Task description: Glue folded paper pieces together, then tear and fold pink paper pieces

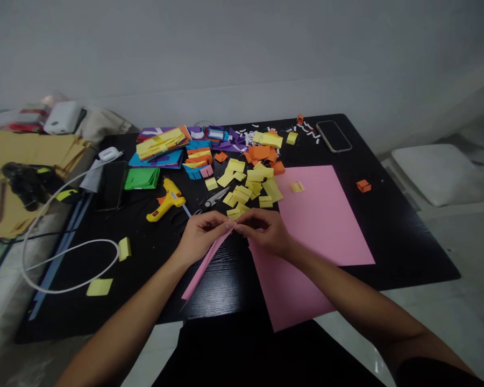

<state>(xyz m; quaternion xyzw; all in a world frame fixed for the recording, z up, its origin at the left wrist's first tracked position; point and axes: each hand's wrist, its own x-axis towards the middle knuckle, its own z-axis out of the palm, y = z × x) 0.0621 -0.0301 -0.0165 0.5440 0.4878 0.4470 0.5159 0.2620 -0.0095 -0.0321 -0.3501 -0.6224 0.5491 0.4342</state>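
A narrow folded pink paper strip [207,264] slants down to the left over the black table, its upper end pinched between both hands. My left hand [205,234] is closed on that end, thumb against fingers. Touching it at the fingertips, my right hand [263,228] is closed on the same end. Large pink sheets [326,215] lie beneath and to the right of my right hand. Yellow paper pieces [242,193] are heaped just beyond the fingertips, with scissors [215,199] beside them.
A yellow glue gun [167,201] lies left of the scissors. Behind are stacked coloured papers [161,145], orange pieces [262,154] and white scraps. A phone [334,136] rests at the back right. A white cable [68,290] loops at the left near a yellow slip [99,287].
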